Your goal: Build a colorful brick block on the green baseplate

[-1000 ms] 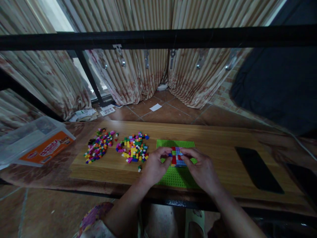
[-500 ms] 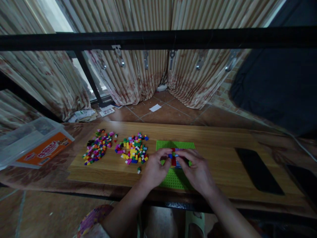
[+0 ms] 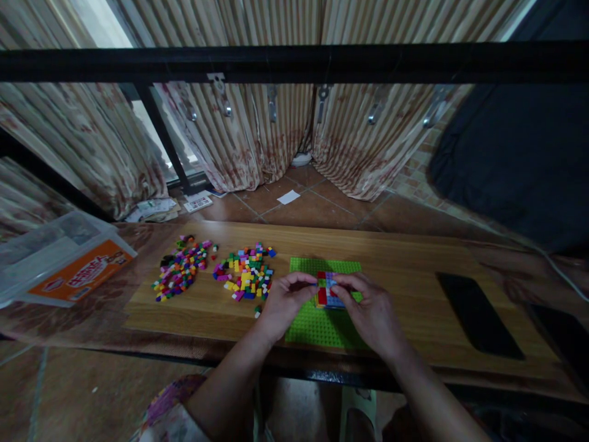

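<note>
A green studded baseplate (image 3: 317, 334) lies on the wooden board in front of me. On it stands a low, flat build of toy building bricks (image 3: 322, 298), with red, light blue and green on top and some yellow low at the side. My left hand (image 3: 286, 302) is closed in a pinch at the build's left side, with a small blue brick (image 3: 316, 283) just showing at the fingertips. From the right, my right hand (image 3: 372, 307) has thumb and forefinger closed on the build's upper right part, covering some of it.
Two piles of loose bricks, a left pile (image 3: 183, 269) and a nearer pile (image 3: 246, 273), lie on the wooden board (image 3: 405, 270). A clear plastic box (image 3: 69, 264) stands far left. A dark flat slab (image 3: 478, 316) lies at the right. A black rail (image 3: 294, 64) crosses beyond.
My fingers have moved apart: the left fingertips shifted slightly left with the blue brick, and more of the build's top now shows between them. The view has tilted slightly.
</note>
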Tool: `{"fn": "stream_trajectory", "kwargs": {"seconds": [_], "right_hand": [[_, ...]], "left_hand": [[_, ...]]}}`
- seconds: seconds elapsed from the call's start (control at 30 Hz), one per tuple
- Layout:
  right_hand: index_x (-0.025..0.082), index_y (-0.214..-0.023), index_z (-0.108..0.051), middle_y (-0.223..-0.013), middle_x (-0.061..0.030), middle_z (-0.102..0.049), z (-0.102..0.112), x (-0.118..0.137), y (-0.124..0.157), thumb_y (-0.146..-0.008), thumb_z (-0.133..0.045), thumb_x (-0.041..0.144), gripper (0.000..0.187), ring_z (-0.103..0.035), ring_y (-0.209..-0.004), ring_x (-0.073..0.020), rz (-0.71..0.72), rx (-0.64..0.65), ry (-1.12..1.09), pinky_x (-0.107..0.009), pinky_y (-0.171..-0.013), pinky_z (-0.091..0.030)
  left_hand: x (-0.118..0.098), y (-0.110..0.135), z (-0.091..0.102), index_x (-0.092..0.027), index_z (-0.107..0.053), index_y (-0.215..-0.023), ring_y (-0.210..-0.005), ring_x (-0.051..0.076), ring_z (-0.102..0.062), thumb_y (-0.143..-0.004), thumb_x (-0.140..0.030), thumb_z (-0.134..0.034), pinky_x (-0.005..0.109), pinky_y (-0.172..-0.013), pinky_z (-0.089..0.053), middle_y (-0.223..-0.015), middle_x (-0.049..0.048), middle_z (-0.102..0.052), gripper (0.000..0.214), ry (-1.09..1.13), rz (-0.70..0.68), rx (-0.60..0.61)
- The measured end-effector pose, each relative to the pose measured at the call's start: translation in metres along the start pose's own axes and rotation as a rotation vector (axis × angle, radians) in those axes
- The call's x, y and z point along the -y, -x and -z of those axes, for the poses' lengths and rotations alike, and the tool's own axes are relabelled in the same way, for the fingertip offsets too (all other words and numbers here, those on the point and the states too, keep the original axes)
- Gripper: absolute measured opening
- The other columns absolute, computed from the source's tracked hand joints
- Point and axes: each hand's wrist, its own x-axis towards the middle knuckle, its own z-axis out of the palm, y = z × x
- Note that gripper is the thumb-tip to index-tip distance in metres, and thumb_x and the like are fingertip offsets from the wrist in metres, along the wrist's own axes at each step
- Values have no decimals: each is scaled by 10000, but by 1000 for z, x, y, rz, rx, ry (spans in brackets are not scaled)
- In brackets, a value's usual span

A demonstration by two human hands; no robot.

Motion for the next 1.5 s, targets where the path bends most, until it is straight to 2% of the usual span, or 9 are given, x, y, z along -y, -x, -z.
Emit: {"fn": "stream_trajectory", "kwargs": {"seconds": [0.17,0.27,0.4,0.53,0.87,1.17,1.37,1.5], "right_hand": [[218,-909,-657,-931,-49,-677,-5,2,1,-894,-579,253,87,-580,-913,-233,136,50,203,-381,-806,-468],[210,-888,-639,-915,-53,-660,-7,3,0,-881,-601,232,45,-554,-904,-242,165,60,274,-385,-790,-460],[209,-887,-621,-918,-52,-654,-9,2,0,-879,-610,240,34,-541,-901,-239,163,51,289,-385,-789,-454],[207,-888,-611,-927,-49,-653,-9,1,1,-870,-627,234,36,-537,-897,-237,185,54,298,-378,-787,-449],[210,-884,-625,-919,-54,-658,-9,1,0,-893,-592,242,47,-538,-900,-236,252,55,320,-384,-802,-444],[235,-872,-670,-992,-57,-639,-17,-5,0,-860,-632,299,75,-535,-962,-240,172,-14,244,-399,-836,-449],[250,-863,-680,-1035,-62,-616,-11,-7,1,-854,-627,302,75,-548,-989,-244,100,-12,164,-429,-857,-459],[251,-866,-678,-1042,-63,-611,-11,-3,0,-841,-640,284,56,-550,-1004,-248,105,0,139,-440,-870,-459]], "left_hand": [[5,-1,0,-153,-717,-801,-678,112,-583,-687,-201,-740,224,-671,-444,-725,-8,-684,127,-61,-32,27],[7,-2,0,-165,-728,-848,-688,118,-596,-698,-190,-722,230,-679,-459,-745,-8,-701,152,-66,-53,27],[6,-3,0,-177,-751,-895,-795,147,-639,-712,-176,-692,259,-773,-486,-872,18,-741,193,-64,-73,-13],[4,-4,2,-182,-767,-867,-834,167,-654,-706,-178,-690,287,-832,-488,-887,28,-752,178,-97,-65,-62],[5,-2,1,-178,-764,-857,-789,162,-646,-689,-220,-724,279,-788,-486,-846,28,-746,178,-84,-41,-63],[8,-4,1,-163,-712,-815,-729,128,-608,-680,-157,-705,232,-710,-461,-776,0,-696,136,-128,-76,-59],[10,-1,1,-157,-680,-854,-578,95,-527,-715,-154,-666,204,-559,-399,-637,-33,-612,140,-193,-71,-23],[8,0,-1,-161,-687,-881,-668,115,-585,-721,-129,-638,220,-646,-456,-733,-6,-661,170,-237,-111,-10]]}}
